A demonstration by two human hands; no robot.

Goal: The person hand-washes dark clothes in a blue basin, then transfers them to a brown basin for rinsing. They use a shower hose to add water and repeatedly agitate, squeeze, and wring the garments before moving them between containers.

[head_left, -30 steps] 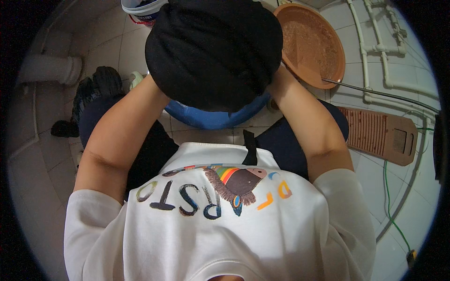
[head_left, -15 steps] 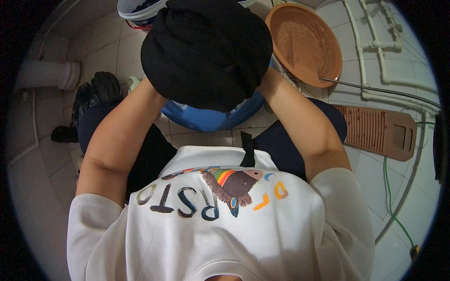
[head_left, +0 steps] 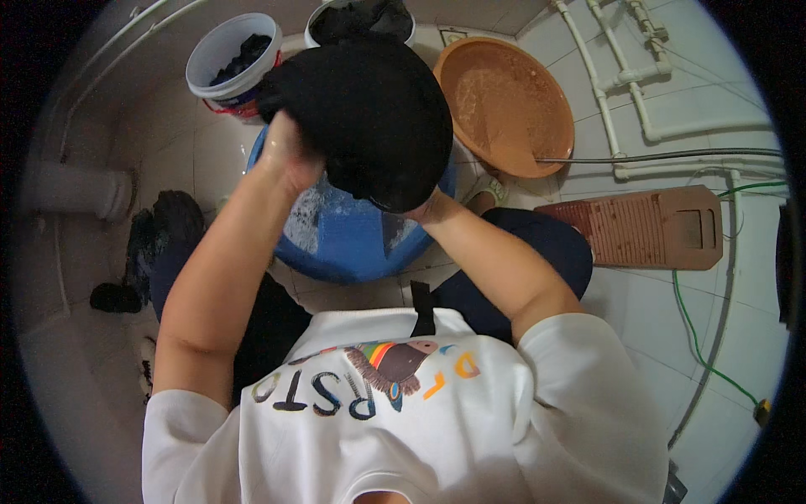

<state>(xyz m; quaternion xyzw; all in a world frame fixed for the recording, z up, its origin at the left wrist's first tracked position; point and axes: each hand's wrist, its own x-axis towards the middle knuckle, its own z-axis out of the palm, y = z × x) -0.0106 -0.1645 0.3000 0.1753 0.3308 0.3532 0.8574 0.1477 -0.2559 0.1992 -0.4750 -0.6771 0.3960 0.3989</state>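
Both my hands hold up a dark, bunched black cloth (head_left: pixel 369 118); its exact kind does not show. My left hand (head_left: pixel 294 155) is closed on its left edge, slightly blurred, with the fingertips hidden. At the cloth's lower right edge is my right hand (head_left: pixel 426 207), closed on it, its fingers mostly behind the fabric. Below the cloth stands a blue basin (head_left: pixel 357 265) with foamy water along its left side. The cloth hides much of the basin's far part.
Beyond the basin stand a white bucket (head_left: pixel 201 71) with dark cloth inside and another filled bucket (head_left: pixel 312 34). An orange-brown tub (head_left: pixel 564 126) holds water, a hose (head_left: pixel 655 156) reaching its rim. At right lie a brown washboard (head_left: pixel 638 231) and white pipes (head_left: pixel 638 101).
The cloth has been turned and tilted, its bulk now to the right of my left hand. My right hand has come lower and nearer. The view has shifted, showing more of the buckets and basin.
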